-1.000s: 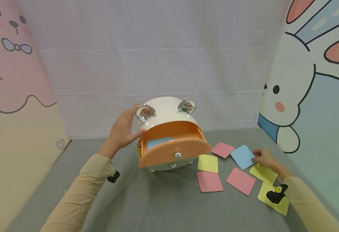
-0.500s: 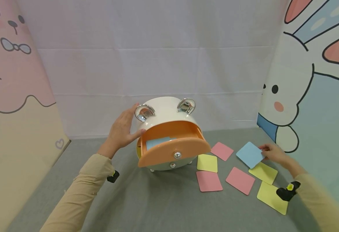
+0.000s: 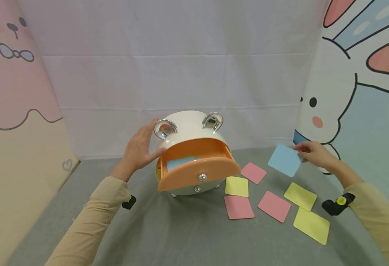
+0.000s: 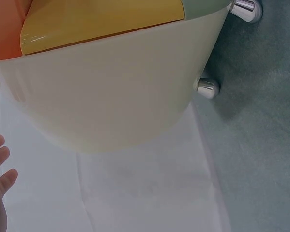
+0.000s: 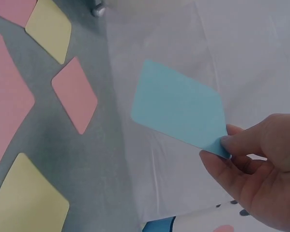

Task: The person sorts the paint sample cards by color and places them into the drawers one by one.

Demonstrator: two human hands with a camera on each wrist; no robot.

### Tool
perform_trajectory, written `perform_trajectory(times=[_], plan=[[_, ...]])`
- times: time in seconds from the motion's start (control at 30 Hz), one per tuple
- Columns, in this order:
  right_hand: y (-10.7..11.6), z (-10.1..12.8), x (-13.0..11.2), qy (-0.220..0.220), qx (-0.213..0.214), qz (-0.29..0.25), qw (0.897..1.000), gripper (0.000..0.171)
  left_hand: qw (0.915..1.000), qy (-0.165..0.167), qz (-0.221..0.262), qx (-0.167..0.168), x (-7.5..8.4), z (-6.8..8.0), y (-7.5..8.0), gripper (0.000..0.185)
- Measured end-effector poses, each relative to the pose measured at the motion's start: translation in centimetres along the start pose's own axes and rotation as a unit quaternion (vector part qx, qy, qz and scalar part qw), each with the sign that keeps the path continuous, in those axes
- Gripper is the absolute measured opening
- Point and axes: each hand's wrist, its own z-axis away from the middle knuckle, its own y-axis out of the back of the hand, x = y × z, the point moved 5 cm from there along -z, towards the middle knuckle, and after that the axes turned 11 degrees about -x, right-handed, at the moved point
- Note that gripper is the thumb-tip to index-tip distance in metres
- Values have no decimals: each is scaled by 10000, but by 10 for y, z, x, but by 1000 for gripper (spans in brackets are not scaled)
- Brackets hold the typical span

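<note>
Takes in, from the head view alone, nearly all of the grey worktop (image 3: 167, 229), ending behind at a white cloth (image 3: 181, 74). Stands there as a rounded white box (image 3: 191, 123), with an orange drawer (image 3: 199, 173) jutting out; shows only to the left wrist its smooth side and, below the drawer, much of a yellow front (image 4: 101, 21). Touches the box's left edge with the thumb of the left hand (image 3: 139, 147), with the grip loose and fingers extended. Pinches one corner of a blue card (image 3: 285, 160) in the grip of the right hand (image 3: 315, 153). Hangs well apart from the box, to its right, clear of the pink cards (image 3: 274, 206) and yellow cards (image 3: 300, 196) lying flat on the worktop; overlaps the worktop's far edge from the head, but only cloth from the right wrist. Looks plain, flat and tilted, with rounded corners. Matches in colour the blue pieces (image 3: 179, 163) inside the drawer.
</note>
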Motion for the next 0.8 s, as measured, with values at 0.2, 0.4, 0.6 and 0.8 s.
perform_trajectory(times=[0.2, 0.4, 0.6, 0.8], plan=[[6, -4, -40, 315, 86, 15, 9995, 24, 10000, 6, 11, 0, 0, 0, 0, 87], [8, -12, -82, 949, 457, 103, 9944, 22, 10000, 11, 42, 0, 1, 0, 1, 88], [7, -18, -120, 1369, 526, -185, 9890, 23, 10000, 28, 33, -9, -1, 2, 1, 89], [5, -22, -156, 1643, 582, -268, 9843, 22, 10000, 5, -10, 3, -2, 2, 1, 88]])
